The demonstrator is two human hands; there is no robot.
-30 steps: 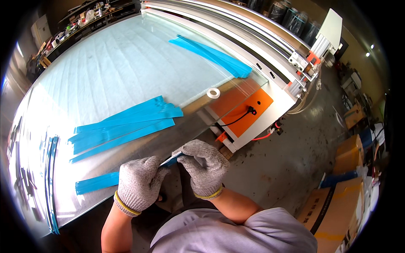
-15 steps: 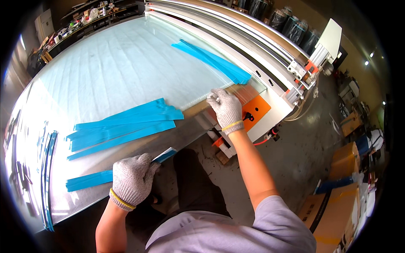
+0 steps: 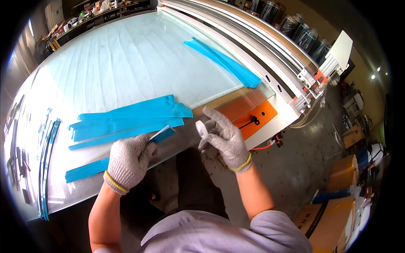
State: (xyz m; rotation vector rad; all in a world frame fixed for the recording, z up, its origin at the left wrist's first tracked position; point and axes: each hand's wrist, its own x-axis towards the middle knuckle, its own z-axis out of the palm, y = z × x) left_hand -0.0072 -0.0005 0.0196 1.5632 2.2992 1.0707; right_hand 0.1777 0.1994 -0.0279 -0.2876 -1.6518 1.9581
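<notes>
My left hand (image 3: 130, 161), in a grey knit glove, is closed round a bundle of blue strips (image 3: 87, 169). One end of the bundle sticks out past the thumb; the other trails to the left over the table edge. In my gloved right hand (image 3: 230, 144) a small white roll of tape (image 3: 201, 129) sits between thumb and fingers, apart from the bundle. Just beyond my left hand, a fanned pile of blue strips (image 3: 133, 114) lies on the table. Farther off, another stack of blue strips (image 3: 228, 65) rests along the right side.
The glass-topped table (image 3: 114, 63) is bordered on the right by a white machine rail (image 3: 253, 55). An orange panel (image 3: 262, 118) with a black knob is beside my right hand. Narrow dark strips (image 3: 45, 168) lie at the far left. Cardboard boxes (image 3: 329, 223) stand on the floor at right.
My right hand has come back from the table's corner toward my left hand, and the white roll now shows clearly. My left hand has lifted the bundle's near end slightly.
</notes>
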